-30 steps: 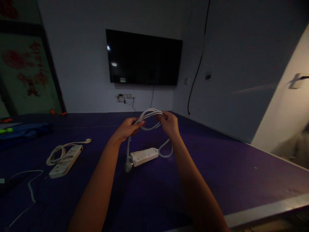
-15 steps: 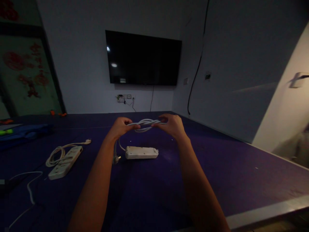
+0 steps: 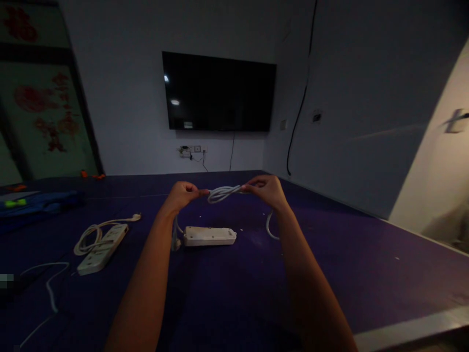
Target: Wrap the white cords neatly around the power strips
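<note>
Flat on the purple table, white power strip, at 6 o'clock from the hands. Above it, left hand and right hand, each pinched shut on one end of the twisted white cord. At 9 o'clock, second power strip. Farthest, at 12 o'clock, wall television.

A power strip is lying on the surface under the cord; a second strip is lying well left; a television is hanging on the wall behind.
</note>
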Tool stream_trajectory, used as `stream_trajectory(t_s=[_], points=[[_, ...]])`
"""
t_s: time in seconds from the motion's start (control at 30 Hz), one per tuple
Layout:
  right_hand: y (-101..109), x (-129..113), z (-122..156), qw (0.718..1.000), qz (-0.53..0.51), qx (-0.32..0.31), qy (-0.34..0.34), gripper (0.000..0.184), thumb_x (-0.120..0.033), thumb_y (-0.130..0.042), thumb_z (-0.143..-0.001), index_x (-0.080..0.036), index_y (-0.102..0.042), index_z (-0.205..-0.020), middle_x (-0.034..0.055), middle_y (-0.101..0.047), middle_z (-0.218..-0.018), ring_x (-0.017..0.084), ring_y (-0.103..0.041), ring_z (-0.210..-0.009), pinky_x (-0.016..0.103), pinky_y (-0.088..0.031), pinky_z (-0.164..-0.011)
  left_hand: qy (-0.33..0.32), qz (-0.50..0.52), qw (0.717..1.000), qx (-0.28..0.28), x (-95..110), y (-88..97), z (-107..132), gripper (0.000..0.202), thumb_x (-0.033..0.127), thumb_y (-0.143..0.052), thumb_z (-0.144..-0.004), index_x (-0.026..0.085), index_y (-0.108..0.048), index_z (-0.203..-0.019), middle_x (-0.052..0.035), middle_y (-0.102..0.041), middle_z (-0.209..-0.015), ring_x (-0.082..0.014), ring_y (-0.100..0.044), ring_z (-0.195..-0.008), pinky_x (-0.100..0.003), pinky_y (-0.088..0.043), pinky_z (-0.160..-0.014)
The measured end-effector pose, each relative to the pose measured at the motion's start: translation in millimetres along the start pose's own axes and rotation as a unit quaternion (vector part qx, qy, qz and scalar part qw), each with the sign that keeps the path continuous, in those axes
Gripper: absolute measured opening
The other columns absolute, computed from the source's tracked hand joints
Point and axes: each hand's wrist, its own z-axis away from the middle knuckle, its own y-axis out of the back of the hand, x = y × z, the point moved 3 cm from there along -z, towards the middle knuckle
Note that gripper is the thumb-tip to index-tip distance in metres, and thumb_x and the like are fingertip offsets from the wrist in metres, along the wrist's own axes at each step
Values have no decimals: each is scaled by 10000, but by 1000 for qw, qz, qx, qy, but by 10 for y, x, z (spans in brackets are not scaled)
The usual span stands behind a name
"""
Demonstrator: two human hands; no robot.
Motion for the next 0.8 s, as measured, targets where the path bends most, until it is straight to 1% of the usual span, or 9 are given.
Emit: stream_trajectory(t_s=[0.13,0.27,0.4,0.47,0.53,0.6,0.67,0.73,0.8], points=[[-109,-23,-16,991,-124,-9,-42,412,-474,-748,-513,-127,-664,-720,-54,-484,-449,40,-304,-388,197,-182,-401,2,50,999,-21,-31,88,10,361,443,-775,-516,149,-573,-565,85,-360,-398,-36,-262,-369,-197,-165,-399],[-174,-133,-7,969,-230,35,-79,417,-491,-758,-486,-151,-607,-675,-75,-445,-436,33,-303,-368,182,-182,-368,11,34,993,-109,-66,140,39,248,335,-767,-548,154,-641,-662,56,-476,-461,-57,-367,-406,-184,-254,-407],[-210,-150,1,951,-272,109,-101,451,-558,-739,-496,-181,-518,-608,-86,-399,-426,38,-310,-357,181,-197,-343,20,27,972,-232,-116,20,82,230,374,-685,-658,153,-641,-611,3,-566,-497,-85,-478,-452,-193,-344,-444],[-219,-106,1,946,-270,137,-113,464,-588,-717,-522,-192,-488,-595,-86,-388,-426,41,-300,-348,187,-196,-333,31,78,955,-286,-126,-71,108,287,402,-670,-678,148,-601,-563,-25,-599,-523,-102,-529,-473,-215,-402,-484],[-228,-36,1,942,-266,152,-136,472,-606,-696,-550,-199,-461,-580,-82,-386,-426,40,-280,-338,191,-192,-325,40,167,932,-319,-98,-150,130,326,417,-678,-676,153,-543,-539,-10,-568,-480,-106,-523,-430,-223,-409,-459],[-247,41,-3,939,-265,152,-157,480,-618,-676,-578,-202,-436,-561,-77,-390,-426,37,-266,-332,192,-192,-321,39,273,906,-322,-23,-210,135,345,417,-689,-673,161,-498,-544,32,-492,-412,-87,-458,-347,-204,-355,-387],[-285,109,-12,940,-264,136,-169,482,-625,-650,-612,-201,-427,-547,-71,-396,-425,40,-276,-332,191,-202,-319,36,375,878,-296,83,-254,120,344,406,-684,-695,163,-478,-563,63,-436,-389,-54,-378,-293,-183,-302,-351],[-351,157,-20,943,-258,103,-185,463,-614,-620,-661,-191,-459,-558,-65,-411,-426,45,-306,-336,185,-220,-322,39,459,855,-239,187,-287,88,338,388,-641,-753,162,-461,-577,76,-415,-399,-28,-339,-289,-169,-308,-363],[-437,173,-18,945,-249,52,-205,405,-555,-599,-727,-170,-529,-622,-56,-445,-437,50,-358,-347,172,-255,-335,44,504,845,-176,260,-318,54,323,366,-590,-806,158,-463,-594,73,-420,-419,-24,-366,-318,-160,-333,-389]])
